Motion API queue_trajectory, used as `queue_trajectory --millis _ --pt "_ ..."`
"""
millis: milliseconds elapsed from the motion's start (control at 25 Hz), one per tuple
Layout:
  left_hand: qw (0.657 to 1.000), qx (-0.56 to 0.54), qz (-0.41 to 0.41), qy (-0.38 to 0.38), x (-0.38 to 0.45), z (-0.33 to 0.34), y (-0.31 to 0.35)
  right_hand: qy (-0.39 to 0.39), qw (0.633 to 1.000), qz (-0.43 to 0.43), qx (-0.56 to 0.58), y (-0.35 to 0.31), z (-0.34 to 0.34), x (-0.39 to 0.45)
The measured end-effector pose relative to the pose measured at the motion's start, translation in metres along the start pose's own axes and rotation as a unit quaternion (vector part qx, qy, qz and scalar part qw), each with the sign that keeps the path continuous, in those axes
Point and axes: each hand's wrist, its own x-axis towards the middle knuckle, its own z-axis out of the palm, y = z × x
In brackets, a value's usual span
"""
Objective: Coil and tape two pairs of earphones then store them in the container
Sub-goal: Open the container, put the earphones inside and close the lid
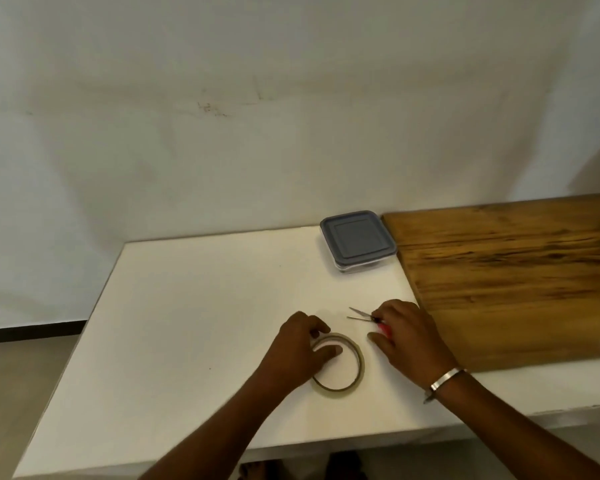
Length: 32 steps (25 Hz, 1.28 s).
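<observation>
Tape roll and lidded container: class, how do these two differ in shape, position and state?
The tape roll is a flat open ring; the container is a square box shut by a grey lid. The left hand touches the tape roll; the container stands untouched by the wall. Both rest on the white table.

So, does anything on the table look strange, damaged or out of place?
Nothing looks damaged or spilled. The square clear container with grey lid sits closed and level at the back. The left hand rests on the flat tape roll; the right hand holds red-handled scissors, blades open. One oddity: no earphones are visible.
</observation>
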Motion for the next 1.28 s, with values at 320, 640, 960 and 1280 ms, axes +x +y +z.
queue_trajectory --millis 320,640,960,1280 --pt "0.995 0.011 -0.026 0.095 -0.003 0.016 0.002 0.027 0.986 0.121 -0.108 -0.005 0.001 -0.011" --pt "0.991 -0.016 -0.037 0.129 0.016 0.034 0.025 0.038 0.974 0.185 -0.124 0.002 -0.006 -0.012" --pt "0.992 -0.003 -0.018 0.126 0.035 0.043 0.04 0.038 0.972 0.195 -0.125 0.006 -0.008 -0.011" --pt "0.991 -0.012 -0.023 0.128 0.034 0.04 0.039 0.032 0.973 0.197 -0.113 0.006 -0.01 -0.011"
